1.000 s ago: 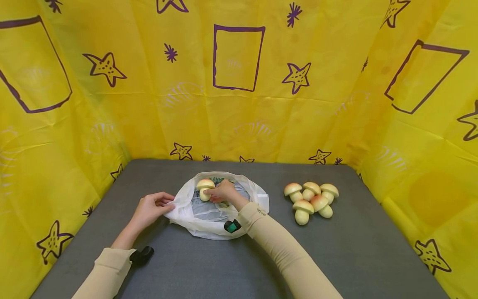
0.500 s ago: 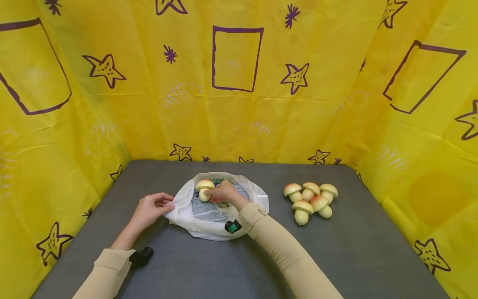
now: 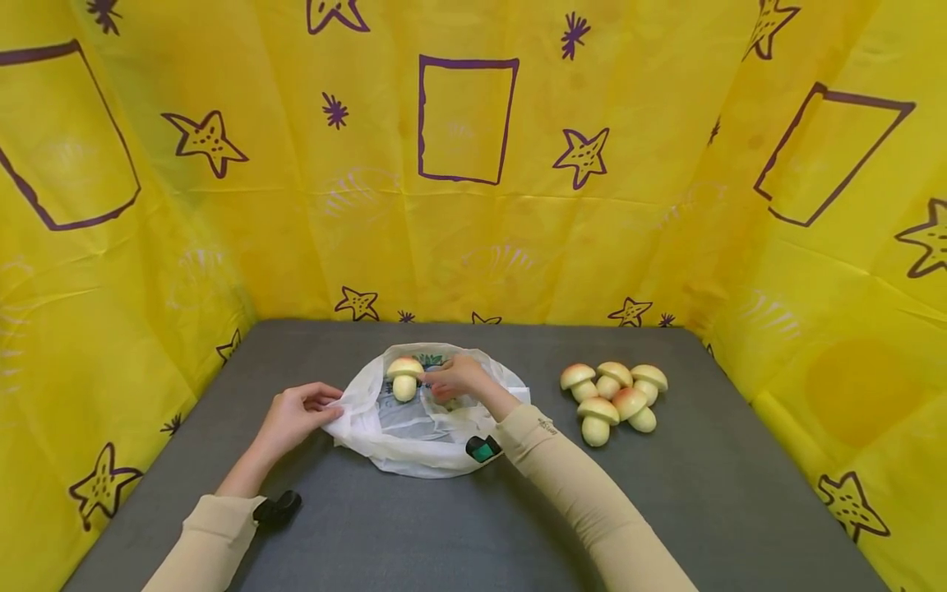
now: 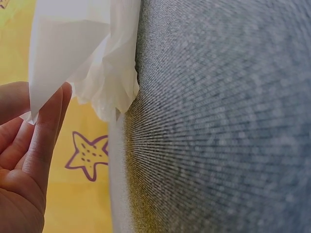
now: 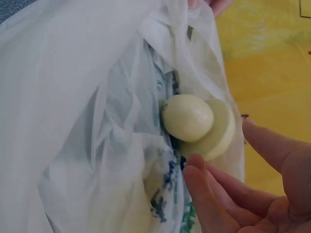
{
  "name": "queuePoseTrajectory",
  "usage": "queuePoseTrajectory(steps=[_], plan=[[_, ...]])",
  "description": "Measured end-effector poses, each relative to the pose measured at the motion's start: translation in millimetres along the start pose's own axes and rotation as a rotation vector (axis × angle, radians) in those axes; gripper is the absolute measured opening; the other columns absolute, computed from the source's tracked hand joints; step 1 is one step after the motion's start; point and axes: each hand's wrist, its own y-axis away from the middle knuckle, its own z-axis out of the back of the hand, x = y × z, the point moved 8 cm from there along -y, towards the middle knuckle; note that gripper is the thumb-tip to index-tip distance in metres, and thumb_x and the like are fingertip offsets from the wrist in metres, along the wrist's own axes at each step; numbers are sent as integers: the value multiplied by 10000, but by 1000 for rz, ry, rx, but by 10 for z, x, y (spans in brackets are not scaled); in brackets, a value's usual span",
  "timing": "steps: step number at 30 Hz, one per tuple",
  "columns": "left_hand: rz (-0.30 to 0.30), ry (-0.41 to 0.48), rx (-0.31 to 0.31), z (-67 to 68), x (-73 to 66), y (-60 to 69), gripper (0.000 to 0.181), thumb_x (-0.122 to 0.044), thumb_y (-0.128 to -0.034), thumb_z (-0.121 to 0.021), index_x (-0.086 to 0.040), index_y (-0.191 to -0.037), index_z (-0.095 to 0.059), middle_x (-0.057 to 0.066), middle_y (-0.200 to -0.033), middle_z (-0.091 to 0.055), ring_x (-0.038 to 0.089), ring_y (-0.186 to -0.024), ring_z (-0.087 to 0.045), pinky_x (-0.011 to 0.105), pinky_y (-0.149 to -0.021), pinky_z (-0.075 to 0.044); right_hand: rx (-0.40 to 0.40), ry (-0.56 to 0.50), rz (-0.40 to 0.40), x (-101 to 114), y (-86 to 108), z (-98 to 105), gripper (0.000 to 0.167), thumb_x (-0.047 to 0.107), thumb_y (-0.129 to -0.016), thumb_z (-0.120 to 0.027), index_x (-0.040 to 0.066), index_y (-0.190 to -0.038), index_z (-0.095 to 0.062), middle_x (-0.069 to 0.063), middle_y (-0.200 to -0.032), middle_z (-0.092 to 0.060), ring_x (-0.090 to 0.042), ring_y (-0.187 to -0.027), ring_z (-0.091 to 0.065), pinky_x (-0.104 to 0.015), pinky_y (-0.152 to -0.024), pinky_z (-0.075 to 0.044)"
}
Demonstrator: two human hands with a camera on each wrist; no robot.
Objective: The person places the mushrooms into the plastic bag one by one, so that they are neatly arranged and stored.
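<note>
A white plastic bag [image 3: 414, 459] lies open on the grey table, and one toy mushroom [image 3: 404, 380] rests inside it, cap toward the back. The left hand [image 3: 297, 413] pinches the bag's left edge; in the left wrist view the thin plastic [image 4: 63, 48] passes between thumb and fingers. Just right of the mushroom, the right hand [image 3: 466, 378] is over the bag's opening. In the right wrist view the mushroom's stem [image 5: 188, 118] faces the camera, and the right hand [image 5: 243, 189] has thumb and fingers apart, holding nothing.
Several more toy mushrooms [image 3: 596, 419] are grouped on the table to the right of the bag. A yellow cloth [image 3: 473, 247] with purple drawings hangs behind the table and along both sides. The grey table [image 3: 399, 543] extends in front of the bag.
The right hand has let go of the mushroom and moved slightly right. The mushroom stays in the bag, and the left hand keeps its grip on the edge.
</note>
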Motion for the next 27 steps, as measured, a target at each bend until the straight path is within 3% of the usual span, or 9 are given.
queuePoseTrajectory(steps=[10,21,27], plan=[[-2,-10,-4,13,-8,2,243,-247,-809,-759,-107,-1000,-705,68,-929,-700,149,-773,-610,189,-666,-513,5,-77,88,19,243,331,449,378,-817,-730,17,-1080,-688,-141,-943,-719,-328,-970,-674,-440,-853,-528],[-16,8,-19,16,-1,2,240,-241,-804,-764,-102,-991,-708,72,-914,-700,67,-741,-610,191,-654,-514,-43,-71,154,32,596,776,450,344,-848,-706,29,-1165,-650,-125,-1064,-691,-315,-1009,-660,-388,-842,-540],[-11,7,-22,19,14,1,242,-245,-805,-762,-100,-991,-707,72,-914,-699,96,-748,-615,193,-654,-515,-68,-42,184,-31,749,975,407,308,-869,-689,17,-1152,-655,-146,-1093,-682,-327,-1004,-663,-384,-833,-542]])
